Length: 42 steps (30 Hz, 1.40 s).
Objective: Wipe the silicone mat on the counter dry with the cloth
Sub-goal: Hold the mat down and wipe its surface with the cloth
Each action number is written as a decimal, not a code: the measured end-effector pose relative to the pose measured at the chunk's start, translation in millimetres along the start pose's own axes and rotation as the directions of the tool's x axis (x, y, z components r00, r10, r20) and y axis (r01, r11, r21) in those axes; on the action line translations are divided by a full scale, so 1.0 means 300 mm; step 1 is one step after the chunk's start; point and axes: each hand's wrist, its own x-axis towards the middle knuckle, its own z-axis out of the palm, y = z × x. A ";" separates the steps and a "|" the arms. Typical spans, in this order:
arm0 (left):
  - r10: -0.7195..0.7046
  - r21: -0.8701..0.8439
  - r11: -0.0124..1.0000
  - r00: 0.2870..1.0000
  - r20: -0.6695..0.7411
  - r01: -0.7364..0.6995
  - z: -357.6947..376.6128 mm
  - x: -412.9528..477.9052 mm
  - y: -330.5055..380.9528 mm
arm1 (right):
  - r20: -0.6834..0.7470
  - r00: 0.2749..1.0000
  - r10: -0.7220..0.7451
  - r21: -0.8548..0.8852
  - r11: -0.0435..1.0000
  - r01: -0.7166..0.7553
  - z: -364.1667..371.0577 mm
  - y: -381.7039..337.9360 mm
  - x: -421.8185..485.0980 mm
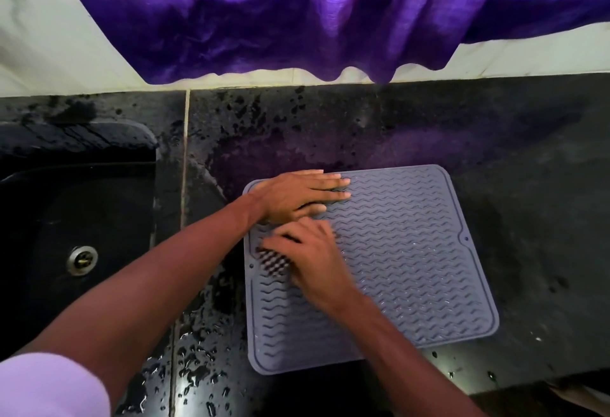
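A grey silicone mat (412, 251) with wavy ridges lies flat on the black counter (534, 185). My left hand (297, 195) rests flat on the mat's far left corner, fingers straight and pointing right. Just below it, my right hand (313, 258) is blurred on the mat's left part, its fingers curled over a small dark checkered cloth (274, 261). Only a patch of the cloth shows at the hand's left side; the rest is hidden under the hand.
A black sink (76, 218) with a metal drain (82, 259) lies left of the mat. Water drops (198, 367) spread over the counter near the front left and behind the mat. A purple curtain (297, 20) hangs over the white wall at the back.
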 end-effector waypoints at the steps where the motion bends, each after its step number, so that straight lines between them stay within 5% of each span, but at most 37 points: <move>1: 0.024 0.019 1.000 1.000 -0.018 -0.024 -0.002 -0.002 0.001 | -0.037 0.999 0.006 -0.055 0.998 -0.009 -0.050 0.039 -0.030; 7: 0.085 0.032 0.996 0.993 -0.087 -0.083 -0.007 -0.008 0.014 | -0.171 0.901 0.399 -0.425 0.795 -0.433 -0.215 0.309 -0.238; 11: 0.079 0.015 0.997 0.992 -0.097 -0.077 -0.003 -0.007 0.015 | -0.262 0.812 0.521 -0.380 0.718 -0.583 -0.124 0.290 -0.250; 18: 0.063 -0.018 0.998 0.989 -0.135 -0.066 -0.002 -0.004 0.014 | -0.169 0.871 0.461 -0.146 0.862 -0.485 -0.010 0.203 -0.187; 29: 0.049 0.007 0.999 0.987 -0.155 -0.048 0.001 -0.001 0.024 | 0.068 0.959 0.274 -0.140 0.955 -0.263 0.117 -0.070 -0.033; 32: 0.055 0.030 0.998 0.985 -0.161 -0.051 0.004 -0.005 0.029 | 0.034 0.979 0.199 -0.124 0.973 -0.194 0.074 -0.073 -0.068; 38: 0.053 0.029 0.998 0.982 -0.181 -0.049 0.012 -0.011 0.026 | -0.134 0.946 0.296 -0.313 0.893 -0.324 -0.097 0.092 -0.293; 42: 0.045 0.020 0.999 0.982 -0.182 -0.043 0.013 -0.010 0.026 | -0.199 0.856 0.476 -0.349 0.782 -0.516 -0.080 0.169 -0.328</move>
